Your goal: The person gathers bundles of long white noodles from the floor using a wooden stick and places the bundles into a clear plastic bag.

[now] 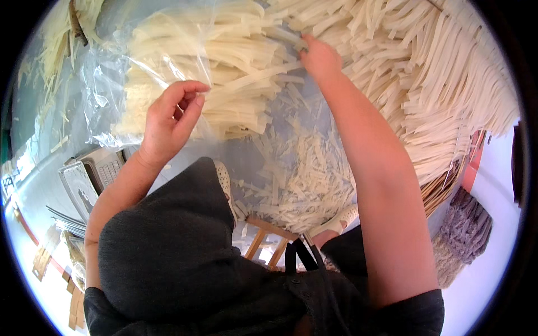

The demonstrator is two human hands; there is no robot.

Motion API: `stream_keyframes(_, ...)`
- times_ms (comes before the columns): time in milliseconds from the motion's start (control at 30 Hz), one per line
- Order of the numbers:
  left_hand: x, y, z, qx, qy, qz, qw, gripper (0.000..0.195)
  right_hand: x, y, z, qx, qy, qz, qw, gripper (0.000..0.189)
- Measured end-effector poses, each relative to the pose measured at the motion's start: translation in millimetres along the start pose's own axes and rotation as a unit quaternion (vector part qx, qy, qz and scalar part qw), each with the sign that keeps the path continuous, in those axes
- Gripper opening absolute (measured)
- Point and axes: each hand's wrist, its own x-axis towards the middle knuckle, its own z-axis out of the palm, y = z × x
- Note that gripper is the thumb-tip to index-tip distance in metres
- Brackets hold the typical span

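Observation:
Pale, flat dried strips, noodle-like, lie in a thick layer (235,63) partly inside a clear plastic bag (101,88) in front of me. Over the bag is my left hand (174,117), thumb and forefinger almost meeting; whether they pinch the thin film cannot be told. My right hand (321,59) reaches to the gap between that layer and a larger spread of strips (437,84) on the right. Some blurred strips are at its fingertips, but its hold on them is unclear. Short broken pieces (315,180) are heaped below, between my feet.
A wooden stool (271,227) stands between my legs. At the left are a worn metal-edged box (80,185) and thin rods (67,220). More strips hang by a dark stick (76,25) at the upper left. Bundled thin sticks (441,189) and a grey shaggy textile (466,227) lie at the right.

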Motion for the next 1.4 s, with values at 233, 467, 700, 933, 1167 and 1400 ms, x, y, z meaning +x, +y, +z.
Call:
stream_keyframes(233,-1,3,8,-0.006,-0.038,-0.010,0.999,0.017,33,-57,-12,0.034,-0.116,-0.068,0.990,0.035)
stream_keyframes(467,-8,3,2,0.013,-0.047,-0.011,0.999,0.023,-47,-7,-19,0.282,0.060,-0.100,0.952,0.031)
stream_keyframes(700,-42,-25,3,0.143,-0.081,-0.053,0.985,0.046,-197,111,-74,0.242,-0.120,0.123,0.955,0.025)
stream_keyframes(933,-60,29,-1,0.109,-0.069,0.037,0.991,0.039,-295,177,-220,0.036,-0.195,0.057,0.978,0.035)
stream_keyframes(1167,-30,189,-32,0.213,-0.096,0.199,0.952,0.019,-409,106,-362,0.032,-0.102,-0.019,0.994,0.042)
stream_keyframes(1400,1,318,9,0.313,-0.134,0.284,0.896,0.022,-475,40,-371,0.095,-0.090,-0.170,0.977,0.046)
